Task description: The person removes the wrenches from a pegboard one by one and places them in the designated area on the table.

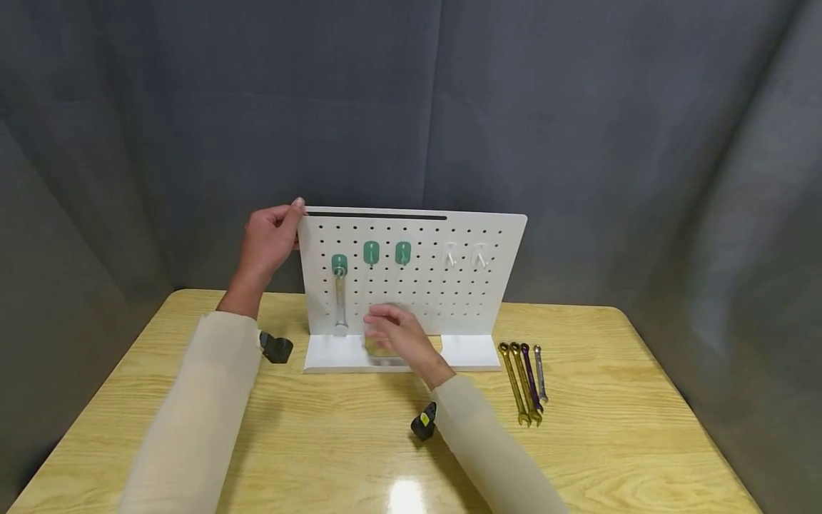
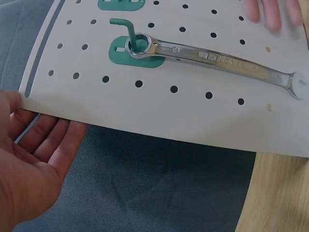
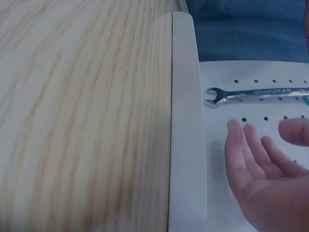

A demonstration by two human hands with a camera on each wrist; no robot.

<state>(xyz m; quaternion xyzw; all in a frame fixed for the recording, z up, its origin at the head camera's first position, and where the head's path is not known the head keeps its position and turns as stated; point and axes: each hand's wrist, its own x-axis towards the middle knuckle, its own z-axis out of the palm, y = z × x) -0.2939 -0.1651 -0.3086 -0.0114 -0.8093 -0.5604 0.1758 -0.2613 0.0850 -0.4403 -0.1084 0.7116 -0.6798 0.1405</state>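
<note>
A white pegboard (image 1: 417,285) stands upright on its white base in the middle of the table. My left hand (image 1: 270,239) grips its upper left corner, thumb at the front and fingers around the side edge. From the leftmost green hook (image 1: 339,265) hangs a silver combination wrench (image 2: 207,55) by its ring end, the open end pointing down. My right hand (image 1: 401,335) is in front of the lower board, to the right of that wrench, with nothing between its loosely bent fingers (image 3: 236,150).
Two more green hooks (image 1: 371,253) and two clear hooks (image 1: 450,255) sit bare on the board. Right of the base lie several wrenches side by side: gold wrenches (image 1: 514,382), a purple wrench (image 1: 531,378) and a small silver wrench (image 1: 541,374). A grey curtain (image 1: 398,107) hangs behind the table.
</note>
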